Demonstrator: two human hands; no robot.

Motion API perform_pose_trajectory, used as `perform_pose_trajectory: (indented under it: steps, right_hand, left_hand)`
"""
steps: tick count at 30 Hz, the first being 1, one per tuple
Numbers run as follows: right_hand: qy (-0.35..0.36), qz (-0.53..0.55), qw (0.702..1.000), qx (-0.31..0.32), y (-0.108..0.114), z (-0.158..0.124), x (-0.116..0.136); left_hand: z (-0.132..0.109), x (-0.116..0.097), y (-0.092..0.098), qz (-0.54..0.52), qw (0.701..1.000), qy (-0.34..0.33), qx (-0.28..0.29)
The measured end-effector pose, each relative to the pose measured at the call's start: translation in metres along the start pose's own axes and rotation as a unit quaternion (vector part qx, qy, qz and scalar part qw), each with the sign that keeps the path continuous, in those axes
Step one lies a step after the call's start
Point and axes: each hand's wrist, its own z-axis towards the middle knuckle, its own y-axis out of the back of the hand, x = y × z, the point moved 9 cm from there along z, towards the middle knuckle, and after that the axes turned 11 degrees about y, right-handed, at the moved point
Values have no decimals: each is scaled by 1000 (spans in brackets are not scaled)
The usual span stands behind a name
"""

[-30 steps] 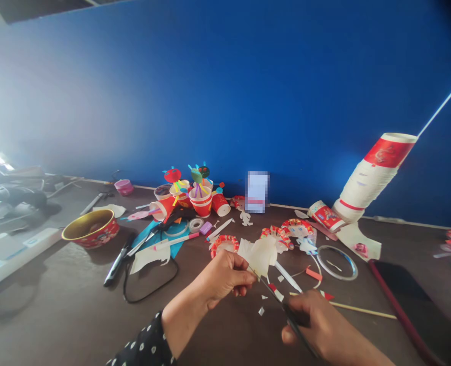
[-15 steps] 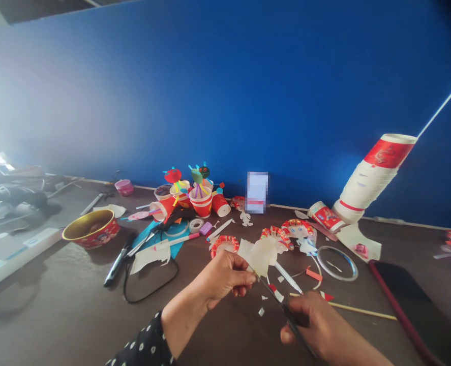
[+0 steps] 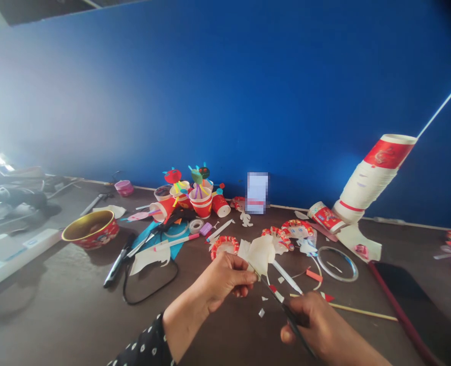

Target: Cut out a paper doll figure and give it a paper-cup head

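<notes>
Left fingers [image 3: 244, 277] hold paper [image 3: 260, 251], shifted slightly left since 1 second ago.

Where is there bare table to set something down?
Widest is the tabletop between the white power strip, black cord and left sleeve. A smaller patch lies between left hand and right hand, nearer than the paper scraps. Beyond, red cups, markers and paper crowd it.
</notes>
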Motion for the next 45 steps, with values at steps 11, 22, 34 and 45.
perform_pose_trajectory:
  steps: [11,22,34,45]
  right_hand:
    - [10,-4,1000,-15,2,1,7]
    - [3,-17,1000,-6,5,0,6]
    - [-3,-42,999,-20,6,1,5]
    - [-2,-11,1000,-12,3,1,1]
  left_hand:
    - [1,5,-3,-55,998,13,13]
    - [-5,-13,1,-9,998,-63,-8]
    - [-5,-22,14,-65,990,-113,-57]
    - [-3,-18,12,-107,988,-103,-48]
